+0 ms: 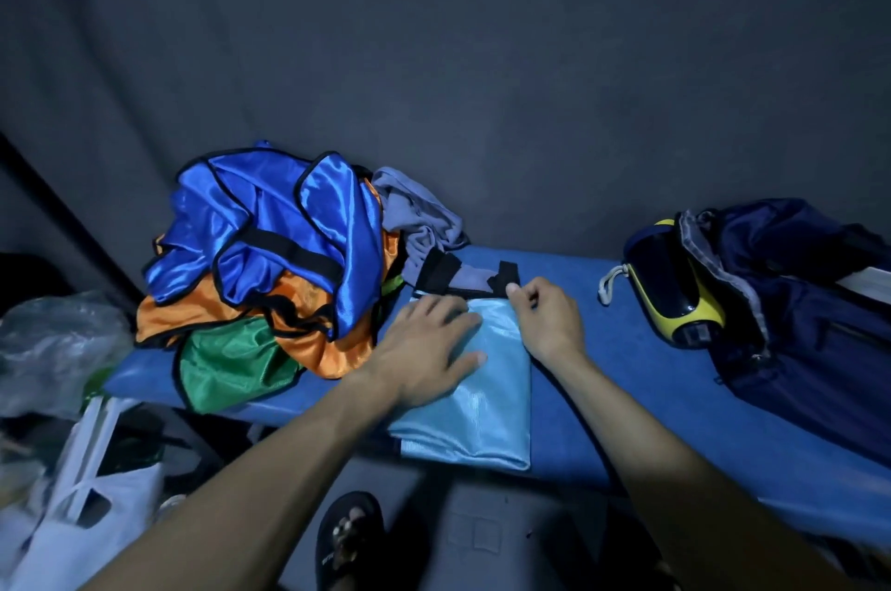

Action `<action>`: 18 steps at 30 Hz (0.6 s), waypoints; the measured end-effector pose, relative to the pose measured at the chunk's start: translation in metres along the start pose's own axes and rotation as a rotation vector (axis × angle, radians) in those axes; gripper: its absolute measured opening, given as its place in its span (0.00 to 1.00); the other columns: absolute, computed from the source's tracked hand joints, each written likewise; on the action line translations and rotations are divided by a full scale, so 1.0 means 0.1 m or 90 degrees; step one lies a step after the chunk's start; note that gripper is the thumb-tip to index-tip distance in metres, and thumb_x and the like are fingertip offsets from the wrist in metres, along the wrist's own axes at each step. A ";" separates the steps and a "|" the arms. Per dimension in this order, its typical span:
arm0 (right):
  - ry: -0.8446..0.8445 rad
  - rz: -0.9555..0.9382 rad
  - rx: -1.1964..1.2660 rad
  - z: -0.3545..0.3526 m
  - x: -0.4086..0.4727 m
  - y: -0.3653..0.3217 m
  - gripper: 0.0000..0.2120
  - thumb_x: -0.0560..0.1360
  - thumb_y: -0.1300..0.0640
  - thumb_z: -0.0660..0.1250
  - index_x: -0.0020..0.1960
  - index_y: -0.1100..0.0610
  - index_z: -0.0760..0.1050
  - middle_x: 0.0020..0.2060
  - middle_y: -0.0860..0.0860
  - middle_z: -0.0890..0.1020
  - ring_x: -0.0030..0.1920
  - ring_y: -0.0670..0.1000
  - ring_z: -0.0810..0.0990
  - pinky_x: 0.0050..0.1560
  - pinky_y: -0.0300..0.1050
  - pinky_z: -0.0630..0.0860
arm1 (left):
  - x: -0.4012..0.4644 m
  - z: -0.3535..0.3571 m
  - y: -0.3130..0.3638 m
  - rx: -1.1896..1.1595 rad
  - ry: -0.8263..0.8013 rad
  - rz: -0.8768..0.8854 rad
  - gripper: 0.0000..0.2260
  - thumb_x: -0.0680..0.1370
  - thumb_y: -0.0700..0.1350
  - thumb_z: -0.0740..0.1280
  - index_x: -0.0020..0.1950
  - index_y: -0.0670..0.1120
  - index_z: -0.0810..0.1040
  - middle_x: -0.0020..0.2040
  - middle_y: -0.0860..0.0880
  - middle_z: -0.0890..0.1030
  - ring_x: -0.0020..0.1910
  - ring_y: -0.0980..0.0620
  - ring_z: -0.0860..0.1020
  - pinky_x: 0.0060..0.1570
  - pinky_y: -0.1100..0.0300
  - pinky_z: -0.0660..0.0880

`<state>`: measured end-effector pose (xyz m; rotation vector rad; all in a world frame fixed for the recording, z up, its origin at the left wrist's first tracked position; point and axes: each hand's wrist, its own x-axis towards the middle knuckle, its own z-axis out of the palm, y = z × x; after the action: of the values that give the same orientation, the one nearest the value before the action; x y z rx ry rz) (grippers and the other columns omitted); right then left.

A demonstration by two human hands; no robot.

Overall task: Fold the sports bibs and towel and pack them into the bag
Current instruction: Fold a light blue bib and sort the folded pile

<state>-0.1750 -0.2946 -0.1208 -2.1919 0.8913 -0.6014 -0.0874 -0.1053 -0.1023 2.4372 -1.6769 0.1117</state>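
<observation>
Two hands work one light-blue shiny mesh sports bib [482, 378], lying part-folded on the blue padded tabletop [627, 349], its near edge hanging a bit over the front. Left hand [429, 349] lies flat on it, fingers straight & spread, pressing the cloth down, nothing grasped. Right hand [545, 315] pinches the bib's black strap [504, 277] at the far right corner betw thumb & fingers, so that grip is closed on the strap.

Rest of the kit: a loose heap just left of the bib w/ royal-blue satin bibs with black trim [270, 228] on top, an orange satin bib [308, 301] under them, a green mesh bib [231, 363] at the front edge. A grey soft towel [419, 214] is crumpled behind, touching the heap. Navy fabric bag [795, 291] sits well apart on the right end, mouth open, a black-and-yellow object [675, 291] at its opening.

Handling, my guess: bib is v. light, limp, slick, so folds will likely slide open unless a palm pins them. Best hold is prob the black trim or strap, which is firmer than the mesh; pull gently, crease along the edge. Towel looks thicker, less slippery, should hold a fold better
</observation>
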 end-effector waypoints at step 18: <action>-0.139 -0.568 -0.377 -0.49 -1.49 0.05 0.12 0.74 0.46 0.64 0.53 0.51 0.74 0.52 0.48 0.75 0.48 0.54 0.76 0.40 0.51 0.77 | -0.76 -0.39 -0.02 -0.189 -0.106 -0.250 0.14 0.79 0.61 0.66 0.49 0.52 0.71 0.46 0.51 0.78 0.48 0.47 0.78 0.51 0.48 0.76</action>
<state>-0.3060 -0.2076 -0.1151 -3.1140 -0.1108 -0.5008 -0.1118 -0.0270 -0.0762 2.5348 -1.1352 -0.3736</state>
